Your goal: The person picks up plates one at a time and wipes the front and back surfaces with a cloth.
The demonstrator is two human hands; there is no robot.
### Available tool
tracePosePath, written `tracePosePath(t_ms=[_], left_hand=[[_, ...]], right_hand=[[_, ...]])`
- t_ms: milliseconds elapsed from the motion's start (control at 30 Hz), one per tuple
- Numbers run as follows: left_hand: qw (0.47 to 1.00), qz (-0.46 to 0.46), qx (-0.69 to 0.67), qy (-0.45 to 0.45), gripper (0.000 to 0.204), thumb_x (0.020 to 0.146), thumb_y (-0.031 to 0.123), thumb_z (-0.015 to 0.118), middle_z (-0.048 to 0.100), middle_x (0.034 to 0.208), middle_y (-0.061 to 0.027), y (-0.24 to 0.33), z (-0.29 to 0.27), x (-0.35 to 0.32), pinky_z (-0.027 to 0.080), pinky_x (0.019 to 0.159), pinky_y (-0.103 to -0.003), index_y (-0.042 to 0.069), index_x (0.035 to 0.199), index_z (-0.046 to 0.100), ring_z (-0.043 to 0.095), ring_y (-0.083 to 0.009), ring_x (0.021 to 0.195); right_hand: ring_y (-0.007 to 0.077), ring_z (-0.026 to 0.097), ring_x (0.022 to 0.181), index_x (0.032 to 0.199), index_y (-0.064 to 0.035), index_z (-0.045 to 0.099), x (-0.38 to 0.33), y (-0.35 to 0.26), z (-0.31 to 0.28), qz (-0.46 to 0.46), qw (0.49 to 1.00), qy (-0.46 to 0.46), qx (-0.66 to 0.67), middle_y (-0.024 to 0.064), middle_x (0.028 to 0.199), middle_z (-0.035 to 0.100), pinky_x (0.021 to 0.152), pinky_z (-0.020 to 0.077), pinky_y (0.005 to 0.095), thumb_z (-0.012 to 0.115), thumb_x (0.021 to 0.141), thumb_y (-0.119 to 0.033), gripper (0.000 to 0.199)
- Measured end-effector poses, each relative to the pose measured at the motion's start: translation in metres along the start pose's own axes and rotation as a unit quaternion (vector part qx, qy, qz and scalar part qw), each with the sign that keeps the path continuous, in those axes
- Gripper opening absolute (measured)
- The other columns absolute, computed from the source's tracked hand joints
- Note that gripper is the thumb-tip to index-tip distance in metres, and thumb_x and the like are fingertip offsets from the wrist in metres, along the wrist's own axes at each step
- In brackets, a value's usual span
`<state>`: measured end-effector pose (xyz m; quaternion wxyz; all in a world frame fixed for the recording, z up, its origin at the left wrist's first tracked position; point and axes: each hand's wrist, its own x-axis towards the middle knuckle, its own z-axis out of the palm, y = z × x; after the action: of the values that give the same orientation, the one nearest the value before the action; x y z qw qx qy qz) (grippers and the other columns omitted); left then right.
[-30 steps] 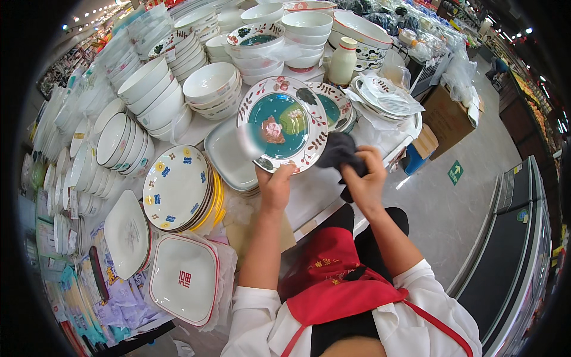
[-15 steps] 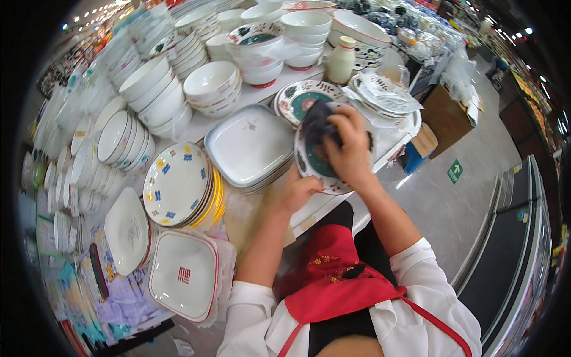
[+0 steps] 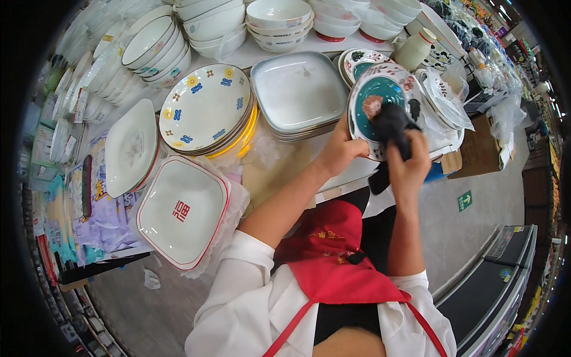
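Observation:
My left hand (image 3: 344, 147) grips the lower left rim of a round plate (image 3: 383, 88) with a teal centre and a painted border, thumb on top. The plate is held tilted at the table's edge. In my right hand (image 3: 409, 166) is a dark cloth (image 3: 394, 128), bunched and pressed on the plate's lower right part, with a loose end hanging down. A reddish-brown motif shows on the teal beside the cloth. Just behind the held plate is a stack of similar plates (image 3: 360, 58). Square grey-rimmed plates (image 3: 300, 92) are stacked to its left.
Flower-painted plates (image 3: 205, 110) and a red-rimmed square dish (image 3: 184, 211) are at left. Stacked white bowls (image 3: 278, 21) line the back. A cream bottle (image 3: 416, 49) stands behind wrapped plates (image 3: 443, 98). A cardboard box (image 3: 479, 149) sits at right, below table height.
My view has turned, so the tableware appears shifted. The cloth in my right hand has moved from the plate's upper part down to its lower right. My left hand still holds the rim.

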<state>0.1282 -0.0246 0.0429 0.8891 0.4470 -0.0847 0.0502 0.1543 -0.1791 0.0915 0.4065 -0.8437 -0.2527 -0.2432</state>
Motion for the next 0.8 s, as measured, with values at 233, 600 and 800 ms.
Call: tracePosePath(t_ms=[233, 600, 800], left_hand=[[0.989, -0.095, 0.039, -0.104, 0.087, 0.061, -0.01, 0.051, 0.052, 0.115, -0.0062, 0.01, 0.016, -0.005, 0.053, 0.069, -0.03, 0.01, 0.142, 0.028, 0.057, -0.0168, 0.096], [0.979, 0.015, 0.185, -0.086, 0.064, 0.064, -0.005, 0.057, 0.055, 0.11, -0.0051, -0.005, -0.008, -0.002, 0.043, 0.088, -0.028, 0.003, 0.126, 0.045, 0.051, -0.0139, 0.102], [0.972, 0.072, 0.221, -0.026, 0.055, 0.068, 0.001, 0.055, 0.06, 0.105, -0.0104, -0.005, -0.007, 0.001, 0.045, 0.086, -0.032, 0.003, 0.123, 0.048, 0.057, -0.0192, 0.096]], right_hand=[[0.0275, 0.058, 0.09, 0.104, 0.005, 0.057, 0.035, -0.016, -0.002, -0.006, 0.998, 0.043, 0.053, 0.0145, 0.097, 0.057, 0.083, 0.0443, 0.0319, 0.067, 0.075, -0.004, 0.032], [0.0325, 0.06, 0.088, 0.089, 0.0022, 0.064, 0.006, 0.003, -0.046, -0.011, 0.932, -0.363, 0.018, 0.0145, 0.094, 0.058, 0.076, 0.047, 0.0333, 0.057, 0.059, 0.009, 0.031], [0.0337, 0.059, 0.095, 0.091, -0.004, 0.068, -0.003, 0.009, -0.057, 0.001, 0.959, -0.253, -0.131, 0.0111, 0.099, 0.06, 0.078, 0.0476, 0.0387, 0.059, 0.061, 0.007, 0.033]])
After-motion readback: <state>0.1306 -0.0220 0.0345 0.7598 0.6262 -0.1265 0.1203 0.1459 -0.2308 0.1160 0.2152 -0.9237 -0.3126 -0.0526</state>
